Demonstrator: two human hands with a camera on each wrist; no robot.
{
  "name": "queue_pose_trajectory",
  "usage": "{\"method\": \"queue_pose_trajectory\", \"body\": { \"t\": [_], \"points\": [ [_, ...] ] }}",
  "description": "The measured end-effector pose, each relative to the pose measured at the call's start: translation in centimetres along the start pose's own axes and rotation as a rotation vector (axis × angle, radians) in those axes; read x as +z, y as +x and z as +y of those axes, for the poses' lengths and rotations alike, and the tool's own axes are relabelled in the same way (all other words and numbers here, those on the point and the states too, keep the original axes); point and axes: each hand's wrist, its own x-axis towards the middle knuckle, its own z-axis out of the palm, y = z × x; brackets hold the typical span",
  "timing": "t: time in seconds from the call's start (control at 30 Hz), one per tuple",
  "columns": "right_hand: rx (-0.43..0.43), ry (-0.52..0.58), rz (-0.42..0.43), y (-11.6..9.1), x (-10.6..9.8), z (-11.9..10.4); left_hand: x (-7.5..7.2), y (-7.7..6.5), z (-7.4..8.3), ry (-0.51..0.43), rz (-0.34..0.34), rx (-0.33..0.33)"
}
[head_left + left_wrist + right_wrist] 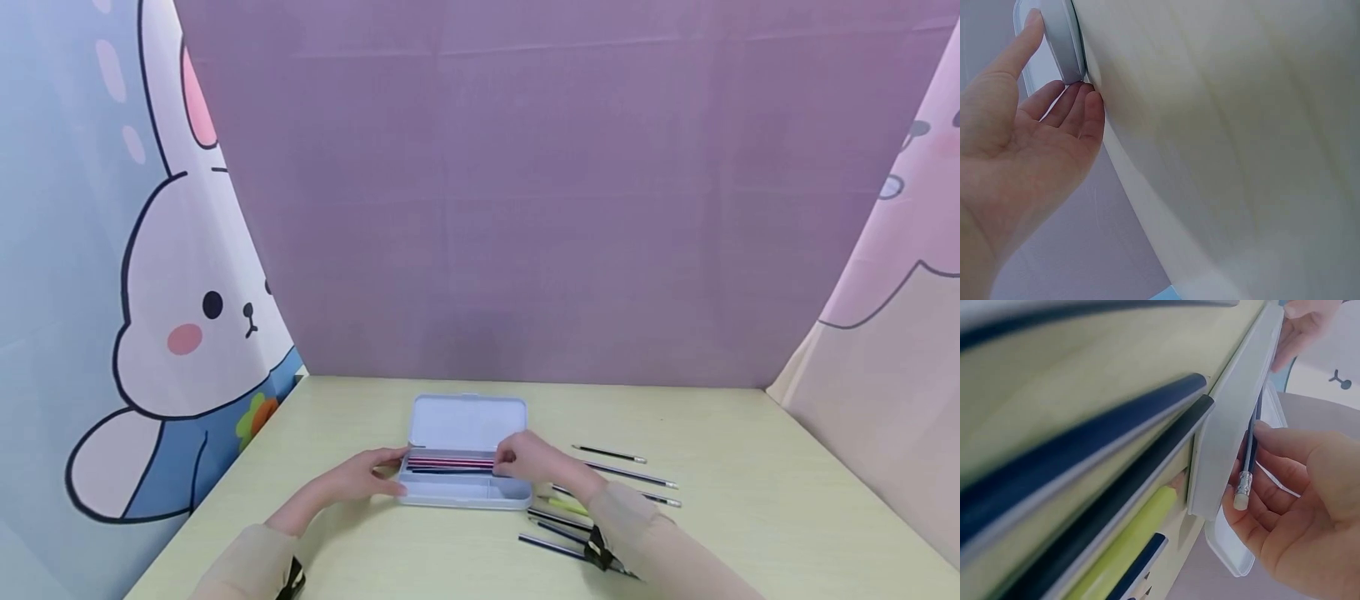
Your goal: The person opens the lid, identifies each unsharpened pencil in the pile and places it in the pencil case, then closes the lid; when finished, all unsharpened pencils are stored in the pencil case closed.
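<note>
A pale pencil case (442, 502) lies with its lid (468, 421) raised at the back. My left hand (356, 477) holds its left end, thumb at the front corner and fingers towards the back. Inside the back compartment lie red-striped pencils (450, 462) and a dark one. Over the right part of that compartment, my right hand (534, 457) pinches a dark pencil (1250, 450) between thumb and fingers. Its white eraser and silver ferrule show in the right wrist view; its far end is hidden behind the case wall.
Several dark striped pencils (630, 475) are spread on the pale table (375, 558) right of the case. Among them lies a yellow-green pencil (1129, 550), partly behind the right forearm in the head view. A purple cloth (525, 208) hangs behind the table.
</note>
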Motion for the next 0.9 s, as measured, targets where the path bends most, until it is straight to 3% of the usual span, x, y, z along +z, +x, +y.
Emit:
{"method": "queue_pose_trajectory", "body": {
  "t": [0.2,0.47,0.9],
  "points": [
    [0.013,-0.044,0.007,0.4,0.1,-0.1,0.0,0.0,0.1,0.0,0.006,-0.025],
    [0.039,-0.022,-0.008,0.9,0.5,-0.6,0.0,-0.2,0.4,-0.008,-0.003,-0.013],
    [0.063,-0.088,-0.004,1.3,0.8,-0.8,0.0,0.0,0.1,-0.011,0.005,-0.015]
  ]
}}
